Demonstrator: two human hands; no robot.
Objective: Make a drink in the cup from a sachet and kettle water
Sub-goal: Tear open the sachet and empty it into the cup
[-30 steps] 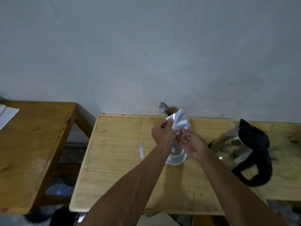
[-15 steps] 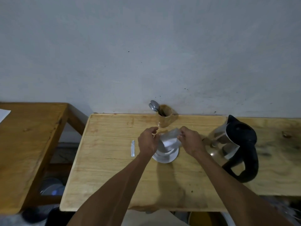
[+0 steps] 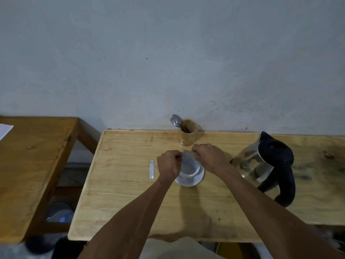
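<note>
Both hands have brought the sachet (image 3: 188,161) down from mid-air to the cup (image 3: 189,171) at frame centre, left hand (image 3: 168,165) and right hand (image 3: 210,158) each in a pinch grip on its top corners. Emptying looks underway; the kettle (image 3: 268,165) waits at right on the surface (image 3: 121,193).

hands 2: left hand (image 3: 168,166), right hand (image 3: 210,157) | sachet (image 3: 187,159) 1 | cup (image 3: 190,170) 1 | saucer (image 3: 188,181) 1 | kettle (image 3: 268,165) 1 | spoons (image 3: 176,120) 2 | wooden holder (image 3: 187,134) 1 | torn strip (image 3: 152,169) 1 | tables 2: table (image 3: 130,193), side table (image 3: 33,165)
</note>
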